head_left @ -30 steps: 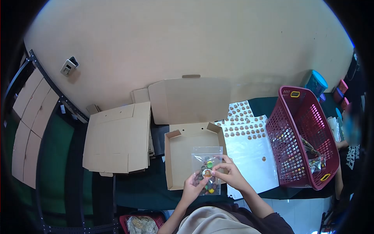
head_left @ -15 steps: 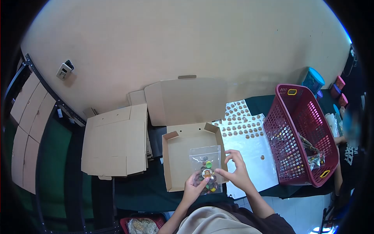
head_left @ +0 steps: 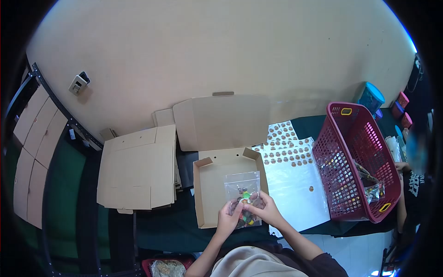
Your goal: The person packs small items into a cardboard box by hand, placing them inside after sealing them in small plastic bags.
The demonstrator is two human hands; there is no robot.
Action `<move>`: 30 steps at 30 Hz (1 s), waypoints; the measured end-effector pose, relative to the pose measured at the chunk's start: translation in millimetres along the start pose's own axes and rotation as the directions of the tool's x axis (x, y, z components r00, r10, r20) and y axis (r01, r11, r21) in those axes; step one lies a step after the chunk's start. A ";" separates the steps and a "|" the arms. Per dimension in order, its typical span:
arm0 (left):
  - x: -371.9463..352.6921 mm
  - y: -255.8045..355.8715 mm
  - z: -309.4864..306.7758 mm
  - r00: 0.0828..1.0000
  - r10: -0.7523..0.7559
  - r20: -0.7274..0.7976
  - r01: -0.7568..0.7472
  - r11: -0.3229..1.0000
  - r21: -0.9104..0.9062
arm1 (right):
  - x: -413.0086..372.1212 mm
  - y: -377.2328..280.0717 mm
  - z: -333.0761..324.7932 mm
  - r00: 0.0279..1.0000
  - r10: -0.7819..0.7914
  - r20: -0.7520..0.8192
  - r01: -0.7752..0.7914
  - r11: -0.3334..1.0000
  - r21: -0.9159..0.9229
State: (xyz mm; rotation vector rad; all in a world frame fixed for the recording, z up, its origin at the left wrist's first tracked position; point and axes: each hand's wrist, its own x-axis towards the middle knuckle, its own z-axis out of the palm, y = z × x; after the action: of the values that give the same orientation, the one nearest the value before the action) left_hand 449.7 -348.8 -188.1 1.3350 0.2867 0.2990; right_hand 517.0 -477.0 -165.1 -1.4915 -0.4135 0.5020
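A clear zip bag [head_left: 242, 179] filled with colourful small pieces, which I cannot make out exactly, is held over an open cardboard box [head_left: 208, 189]. My left hand [head_left: 227, 222] grips the bag's left side, thumb on the front. On the right side, my right hand [head_left: 268, 211] is closed on the bag too, its thumb meeting the left one at a round sticker [head_left: 244, 201] on the bag's front. The lower part of the bag is partly covered by the fingers.
Flat cardboard boxes [head_left: 134, 171] are stacked at the left. Sheets of round stickers [head_left: 295, 194] lie right of the open box, beside a maroon plastic basket [head_left: 344, 203] with packets inside. Another person's hand [head_left: 402, 167] shows at the far right. A red basket [head_left: 146, 264] sits below.
My right hand, previously raised with its fingers apart at the bag's right side, has come down onto the bag. Both thumbs now press at the sticker.
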 end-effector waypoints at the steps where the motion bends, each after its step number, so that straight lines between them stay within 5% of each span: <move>1: -0.5 2.5 0.7 1.000 -0.001 0.000 0.001 1.000 -0.001 | 1.0 6.7 1.6 1.000 0.001 -0.001 -0.001 1.000 -0.001; 3: -0.9 9.9 2.2 0.998 -0.020 0.064 0.019 1.000 0.008 | 3.1 18.2 4.4 0.994 -0.004 -0.108 0.007 1.000 0.025; 13: -1.2 5.4 -11.1 0.988 -0.152 0.007 0.152 0.988 -0.007 | 1.8 -0.2 2.4 1.000 0.019 -0.002 -0.018 0.999 0.027; 19: -1.5 3.9 -13.3 0.993 -0.108 0.048 0.114 0.986 -0.122 | 5.2 0.8 5.1 0.995 0.095 0.025 -0.099 0.969 0.229; 21: -4.0 8.7 -10.3 0.989 -0.078 0.126 0.074 0.997 0.038 | 6.4 4.1 10.6 0.991 0.075 -0.112 -0.072 0.997 0.025; 24: -3.7 0.4 -3.0 0.994 0.013 0.110 -0.011 1.000 -0.018 | 9.8 9.9 19.1 0.973 -0.057 -0.225 0.056 0.998 -0.010; 30: -12.2 2.7 -9.9 0.995 -0.048 0.089 0.051 0.998 -0.032 | 8.5 8.0 23.5 0.980 -0.063 -0.187 0.061 0.998 -0.021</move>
State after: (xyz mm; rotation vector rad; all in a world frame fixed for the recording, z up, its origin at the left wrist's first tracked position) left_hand 434.6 -343.8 -187.1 1.3018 0.2392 0.2021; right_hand 510.6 -452.6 -172.5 -1.5207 -0.3146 0.3058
